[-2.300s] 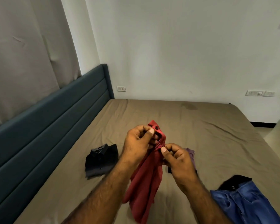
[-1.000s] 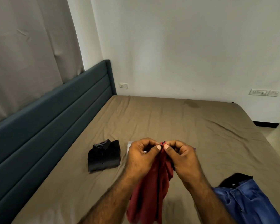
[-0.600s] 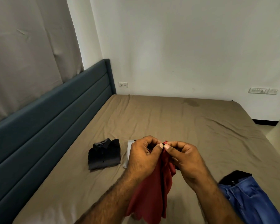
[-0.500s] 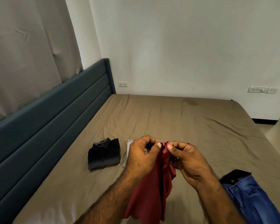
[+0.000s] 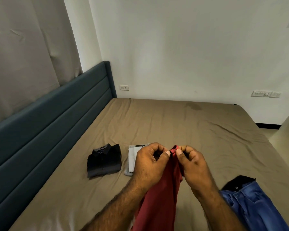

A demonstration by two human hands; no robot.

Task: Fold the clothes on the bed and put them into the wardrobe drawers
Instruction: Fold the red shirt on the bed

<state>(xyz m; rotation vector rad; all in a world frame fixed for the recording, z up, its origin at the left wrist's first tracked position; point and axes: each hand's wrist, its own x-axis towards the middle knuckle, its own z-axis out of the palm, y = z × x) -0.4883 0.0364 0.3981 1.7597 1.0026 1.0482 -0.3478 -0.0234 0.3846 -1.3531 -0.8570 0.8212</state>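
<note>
From the head camera, both hands are raised over the bed [image 5: 173, 124], close together. The left hand [image 5: 150, 164] and the right hand [image 5: 193, 164] each pinch the top edge of a red garment [image 5: 162, 197] between thumb and curled fingers, thumbnails nearly touching, with a small peak of red cloth standing up between them. The rest of the garment hangs straight down below the hands, between the forearms, and runs out of the bottom of the picture.

Just beyond and left of the left hand, a pale grey folded garment [image 5: 132, 160] lies flat on the brown sheet, partly hidden behind the knuckles. Further left of it, a little apart, sits a folded black shirt [image 5: 104, 161], collar pointing away from the hands. Below and to the right of the right hand, blue jeans [image 5: 255, 205] lie loose on the bed, with a black piece of clothing [image 5: 235, 181] showing at their upper end, touching them. A dark teal headboard [image 5: 48, 130] runs along the far left of the hands. Behind the bed rises a plain white wall [image 5: 190, 47] carrying a socket [image 5: 124, 87].
</note>
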